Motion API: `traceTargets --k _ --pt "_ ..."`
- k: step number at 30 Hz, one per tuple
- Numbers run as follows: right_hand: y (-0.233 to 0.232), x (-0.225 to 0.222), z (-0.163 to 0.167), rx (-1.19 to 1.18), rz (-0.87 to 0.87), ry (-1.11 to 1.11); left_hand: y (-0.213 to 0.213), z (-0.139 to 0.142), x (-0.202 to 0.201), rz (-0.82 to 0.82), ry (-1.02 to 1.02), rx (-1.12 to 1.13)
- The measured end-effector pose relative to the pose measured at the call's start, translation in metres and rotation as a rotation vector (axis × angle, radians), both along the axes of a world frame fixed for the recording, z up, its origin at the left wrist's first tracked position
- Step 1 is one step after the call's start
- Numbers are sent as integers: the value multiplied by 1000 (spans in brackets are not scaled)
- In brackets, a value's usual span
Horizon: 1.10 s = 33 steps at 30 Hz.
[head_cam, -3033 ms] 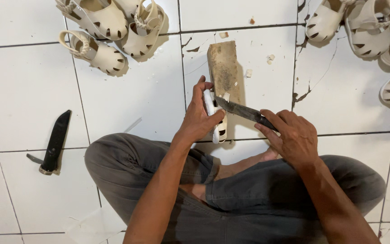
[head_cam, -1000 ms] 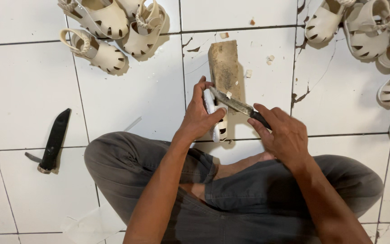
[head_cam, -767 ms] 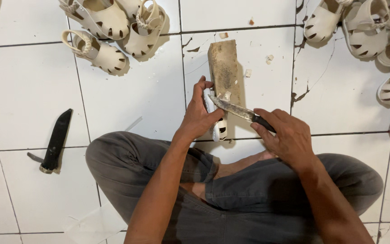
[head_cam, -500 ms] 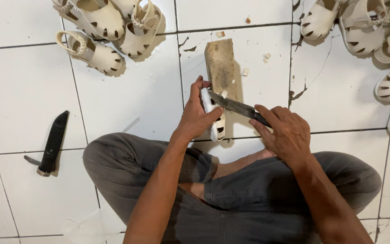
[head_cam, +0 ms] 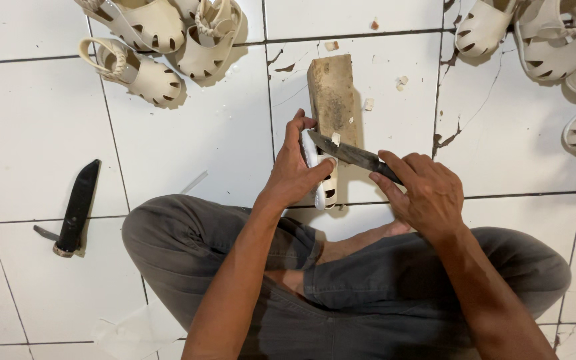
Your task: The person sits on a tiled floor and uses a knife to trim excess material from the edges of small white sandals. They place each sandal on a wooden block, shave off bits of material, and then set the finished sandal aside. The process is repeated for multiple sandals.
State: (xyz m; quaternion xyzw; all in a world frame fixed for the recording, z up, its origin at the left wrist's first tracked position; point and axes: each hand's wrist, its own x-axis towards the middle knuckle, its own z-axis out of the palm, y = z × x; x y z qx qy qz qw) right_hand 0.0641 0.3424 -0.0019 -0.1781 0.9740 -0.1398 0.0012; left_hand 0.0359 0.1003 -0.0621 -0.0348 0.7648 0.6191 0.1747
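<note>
I sit cross-legged on a white tiled floor. My left hand (head_cam: 296, 175) grips a cream sandal (head_cam: 323, 181) stood on edge against the near end of a wooden block (head_cam: 332, 99). My right hand (head_cam: 423, 193) holds a knife (head_cam: 351, 153) by its handle. The dark blade lies across the top of the sandal, its tip close to my left thumb. A small pale shaving sits on the blade near the tip.
A black knife sheath (head_cam: 75, 208) lies on the floor at my left. Cream sandals (head_cam: 161, 37) are piled at the top left, and more sandals (head_cam: 561, 47) at the top right. Small offcuts (head_cam: 401, 83) dot the cracked tile (head_cam: 448, 133).
The knife has shifted back and forth across the sandal's edge over the frames. My left hand keeps the sandal against the block. The view has drifted slightly.
</note>
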Motion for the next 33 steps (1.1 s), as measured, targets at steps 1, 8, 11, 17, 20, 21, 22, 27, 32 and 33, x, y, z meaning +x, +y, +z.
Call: traceTargets --k 1,8,11,17,20,21,22,27,32,33 --pt "-2 -3 0 5 16 20 0 -1 0 -1 6 3" --pt "-13 -13 9 -53 32 6 -1 -1 0 15 -4 49" --pt "-11 -15 15 -102 -34 -153 -1 -2 1 7 -9 16" --pt "-1 -30 20 -120 -99 -417 4 -5 1 43 57 4" --pt "3 -36 21 -96 -43 -347 6 -5 2 62 83 -74" --pt "5 -36 21 -76 -44 -361 7 -5 2 71 66 -71" --pt "8 -35 22 -53 -44 -377 8 -5 3 81 46 -68" --pt "30 -26 28 -93 -50 -375 8 -1 0 68 29 -81" --pt "41 -12 30 -76 -120 -406 5 9 2 103 -155 19" --pt "41 -11 30 -104 -134 -402 3 11 3 91 -166 -39"
